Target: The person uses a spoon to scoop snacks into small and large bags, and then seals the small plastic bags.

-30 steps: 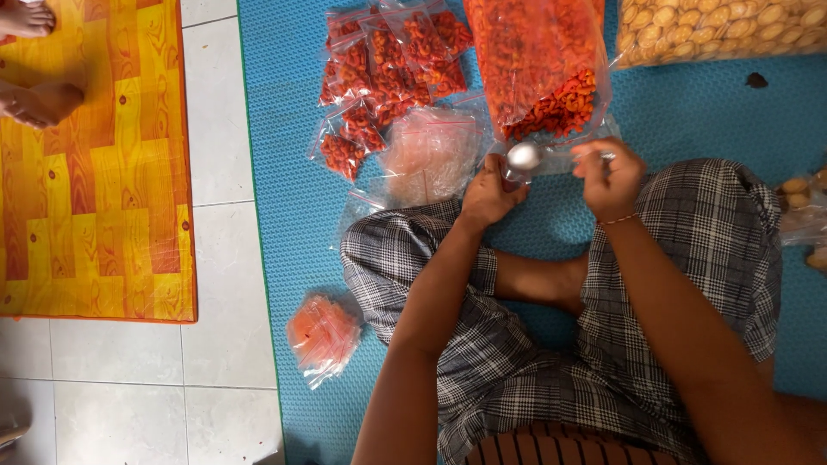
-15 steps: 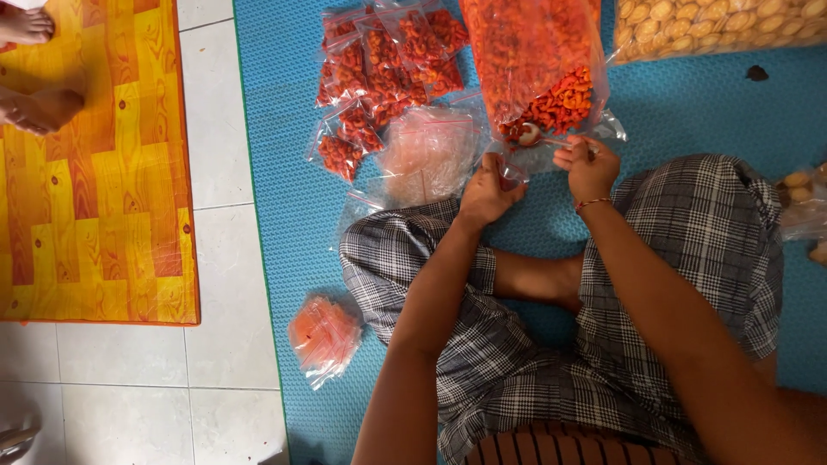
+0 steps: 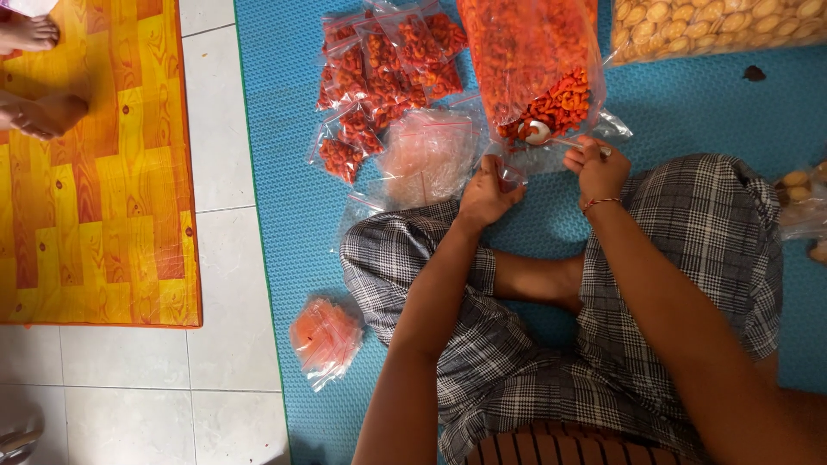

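I sit cross-legged on a blue mat. My right hand grips the handle of a metal spoon, whose bowl is pushed in among orange-red snacks inside a large clear plastic bag. My left hand pinches the edge of a small clear plastic bag just below the big bag's mouth. A stack of empty small zip bags lies left of my left hand.
Several small filled bags of red snacks lie at the back of the mat. A bag of pale round snacks lies at top right. More empty bags rest by my left knee. An orange wood-pattern mat with another person's feet covers the tiled floor at left.
My right hand moved the spoon from in front of the big bag into its opening. My left hand kept its grip on the small bag.
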